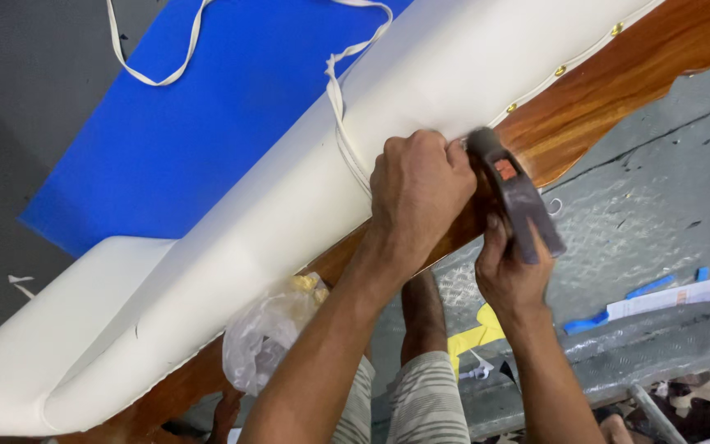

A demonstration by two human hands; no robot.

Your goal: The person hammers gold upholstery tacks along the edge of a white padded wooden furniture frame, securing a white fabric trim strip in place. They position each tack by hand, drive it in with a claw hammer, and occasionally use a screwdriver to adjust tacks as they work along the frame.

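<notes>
Both forearms rise from the bottom edge and angle up toward the middle, the left one long and bare, the right one shorter and more upright. Between them show the person's knees in striped grey shorts (pixel 421 403).

At the end of the left forearm, the left hand (pixel 419 191) is curled into a loose fist, knuckles up, pressing down on the edge of the white upholstery (pixel 289 205) where it meets the wooden frame (pixel 618 82). Its fingertips are hidden under the fist, so whether they pinch anything cannot be told. A white trim cord (pixel 340 123) runs down the padding and disappears just under this hand.

Just right of it, the right hand (pixel 509 275) is wrapped tightly around the handle of a hammer (pixel 513 191), thumb lying along the shaft. The hammer slants up and to the left, its blurred head right beside the left hand's knuckles at the seam. The two hands are close, nearly touching.

Up and right from the hammer, brass tacks (pixel 560 71) dot the seam. Below the left forearm a crumpled clear plastic bag (pixel 269 333) hangs by the frame.
</notes>
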